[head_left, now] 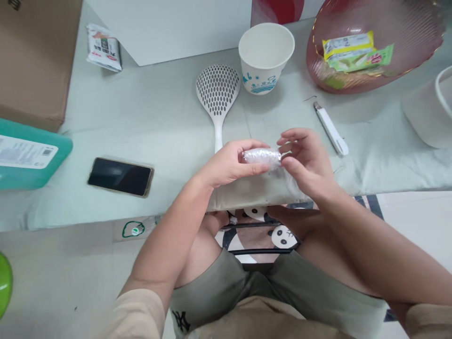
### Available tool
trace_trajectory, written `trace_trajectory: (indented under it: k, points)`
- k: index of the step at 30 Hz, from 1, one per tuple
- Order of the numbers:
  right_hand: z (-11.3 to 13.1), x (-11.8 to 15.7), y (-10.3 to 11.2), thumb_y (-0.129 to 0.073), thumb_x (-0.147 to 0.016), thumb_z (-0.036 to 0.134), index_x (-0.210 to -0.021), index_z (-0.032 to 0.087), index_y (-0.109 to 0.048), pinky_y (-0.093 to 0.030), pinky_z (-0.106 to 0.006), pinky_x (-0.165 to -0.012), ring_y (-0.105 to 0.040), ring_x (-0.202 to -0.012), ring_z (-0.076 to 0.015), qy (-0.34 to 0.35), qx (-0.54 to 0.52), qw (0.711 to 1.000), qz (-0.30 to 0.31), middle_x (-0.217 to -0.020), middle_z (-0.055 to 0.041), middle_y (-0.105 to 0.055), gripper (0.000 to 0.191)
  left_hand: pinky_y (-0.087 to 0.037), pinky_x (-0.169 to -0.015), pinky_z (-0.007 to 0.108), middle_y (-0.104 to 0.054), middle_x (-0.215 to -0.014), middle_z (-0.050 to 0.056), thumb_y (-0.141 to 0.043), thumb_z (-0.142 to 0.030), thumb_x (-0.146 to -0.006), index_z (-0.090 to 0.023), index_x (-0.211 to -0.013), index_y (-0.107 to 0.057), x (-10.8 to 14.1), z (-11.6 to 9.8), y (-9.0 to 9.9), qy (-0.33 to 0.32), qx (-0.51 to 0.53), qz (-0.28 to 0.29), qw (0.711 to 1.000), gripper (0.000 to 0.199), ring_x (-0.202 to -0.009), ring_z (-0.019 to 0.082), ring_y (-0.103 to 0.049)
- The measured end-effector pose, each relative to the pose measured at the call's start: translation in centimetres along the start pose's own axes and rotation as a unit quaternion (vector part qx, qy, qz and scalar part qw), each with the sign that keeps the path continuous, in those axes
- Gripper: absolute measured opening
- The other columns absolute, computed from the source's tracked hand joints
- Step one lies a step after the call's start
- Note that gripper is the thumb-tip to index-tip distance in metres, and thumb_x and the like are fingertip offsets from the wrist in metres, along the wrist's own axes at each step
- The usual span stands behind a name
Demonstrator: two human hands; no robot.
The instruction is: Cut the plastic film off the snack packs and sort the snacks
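The left hand's point(228, 164) grip is closed around the shiny wrapped roll point(262, 156), whose long axis runs crosswise toward the right hand's point(311, 162) parted fingers at its other end.

The left fingers point(254, 169) hold a shiny, plastic-wrapped roll point(262, 156).

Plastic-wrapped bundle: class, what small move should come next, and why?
Probably close the right hand on the nearer end of the plastic-wrapped bundle. The left hand grips the other end, while the right hand's fingers are parted at this one; a second grip might steady it.
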State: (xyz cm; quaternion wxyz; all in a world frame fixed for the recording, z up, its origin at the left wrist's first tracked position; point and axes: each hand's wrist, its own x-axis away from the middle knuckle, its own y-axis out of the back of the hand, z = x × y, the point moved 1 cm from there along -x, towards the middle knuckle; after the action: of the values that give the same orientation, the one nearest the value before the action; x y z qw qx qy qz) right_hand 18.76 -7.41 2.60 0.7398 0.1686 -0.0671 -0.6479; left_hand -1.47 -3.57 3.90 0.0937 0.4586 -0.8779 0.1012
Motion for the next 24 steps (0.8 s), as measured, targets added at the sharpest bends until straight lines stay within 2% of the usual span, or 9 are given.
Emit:
trace_trajectory:
  k: [3, 7, 10, 14, 17, 20, 24]
  points:
    - [-0.1, -0.4, -0.2, -0.068, -0.090, 0.057, -0.113, 0.023, -0.066, -0.057, -0.033, -0.076, -0.066, -0.092, -0.0205, 0.018, -0.008, 0.999, 0.036, -0.110, -0.0098, -0.069, 0.042, -0.047, -0.071, 0.024, -0.071, -0.094, 0.003, -0.095, -0.041, -0.064, -0.014, -0.107, -0.073, -0.4, 0.3, -0.3, 0.010, 0.018, 0.011, 1.000, 0.055, -0.079, 0.012, -0.062]
    - [0.0, -0.6, -0.2, -0.069, -0.090, 0.048, -0.096, 0.021, -0.071, -0.056, -0.032, -0.073, -0.065, -0.080, -0.0183, -0.026, 0.017, 1.000, 0.004, -0.090, -0.0060, -0.072, 0.028, -0.045, -0.066, 0.024, -0.069, -0.082, 0.000, -0.095, -0.043, -0.062, -0.015, -0.100, -0.074, -0.9, 0.5, -0.6, 0.018, 0.029, -0.003, 0.999, 0.051, -0.072, 0.012, -0.060]
    - [0.1, -0.5, 0.0, -0.069, -0.090, 0.045, -0.091, 0.020, -0.071, -0.055, -0.032, -0.074, -0.066, -0.076, -0.0170, -0.058, 0.028, 0.998, -0.017, -0.084, -0.0044, -0.072, 0.025, -0.049, -0.072, 0.026, -0.072, -0.083, 0.003, -0.090, -0.050, -0.069, -0.015, -0.091, -0.074, -1.2, 0.5, -0.8, -0.008, 0.010, -0.013, 1.000, 0.044, -0.078, 0.014, -0.064]
    - [0.2, -0.5, -0.1, -0.071, -0.088, 0.044, -0.094, 0.020, -0.069, -0.055, -0.031, -0.073, -0.067, -0.078, -0.0168, -0.071, -0.009, 0.997, -0.007, -0.088, -0.0048, -0.073, 0.025, -0.050, -0.076, 0.027, -0.074, -0.087, 0.004, -0.081, -0.051, -0.080, -0.016, -0.093, -0.075, -1.3, 0.8, -0.8, -0.036, -0.043, -0.039, 0.998, 0.038, -0.082, 0.015, -0.066]
    - [0.0, -0.6, -0.5, -0.075, -0.083, 0.045, -0.097, 0.020, -0.068, -0.054, -0.029, -0.067, -0.066, -0.073, -0.0160, -0.087, -0.037, 0.995, 0.023, -0.083, -0.0035, -0.073, 0.030, -0.051, -0.075, 0.027, -0.074, -0.083, 0.003, -0.076, -0.044, -0.085, -0.016, -0.091, -0.075, -1.2, 1.0, -0.8, -0.025, -0.057, -0.046, 0.997, 0.028, -0.078, 0.015, -0.066]
    - [-0.3, -0.8, -0.8, -0.075, -0.082, 0.041, -0.092, 0.020, -0.068, -0.053, -0.028, -0.065, -0.066, -0.070, -0.0151, -0.094, -0.040, 0.994, 0.021, -0.080, -0.0027, -0.073, 0.024, -0.051, -0.075, 0.027, -0.074, -0.083, 0.003, -0.070, -0.032, -0.086, -0.016, -0.091, -0.076, -1.1, 1.1, -0.7, -0.001, -0.075, -0.051, 0.996, 0.017, -0.078, 0.015, -0.067]
    - [-0.4, -0.9, -0.9, -0.071, -0.083, 0.032, -0.088, 0.021, -0.069, -0.051, -0.027, -0.065, -0.065, -0.069, -0.0139, -0.077, -0.034, 0.996, 0.005, -0.081, -0.0025, -0.074, 0.013, -0.049, -0.074, 0.026, -0.074, -0.085, 0.003, -0.072, -0.030, -0.082, -0.016, -0.096, -0.077, -0.8, 0.9, -0.7, 0.023, -0.068, -0.058, 0.996, 0.020, -0.078, 0.015, -0.066]
